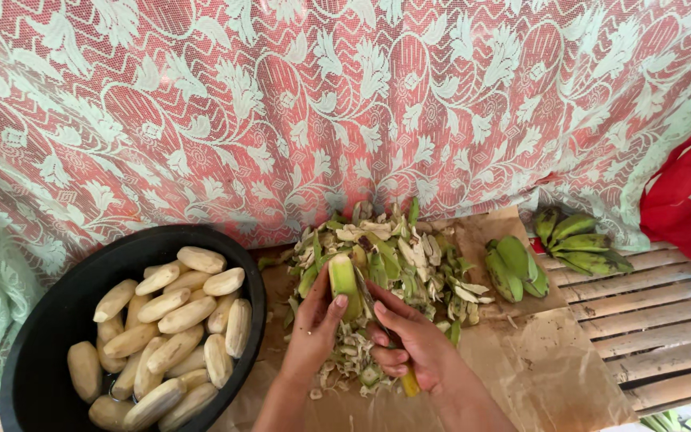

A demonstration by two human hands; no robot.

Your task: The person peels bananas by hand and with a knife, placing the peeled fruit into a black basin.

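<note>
My left hand (316, 324) grips a partly peeled green banana (344, 280) upright over a heap of green peels (393, 252). My right hand (409, 340) holds a knife with a yellow handle (409, 384); its blade lies against the banana's right side. Both hands sit close together at the near edge of the peel heap.
A black bowl (57, 312) at the left holds several peeled pale bananas (169, 316) in water. Unpeeled green bananas (513, 268) lie right of the heap, another bunch (581, 242) farther right. Brown paper (545, 360) covers a slatted bamboo surface (657, 320). A lace curtain (321, 104) hangs behind.
</note>
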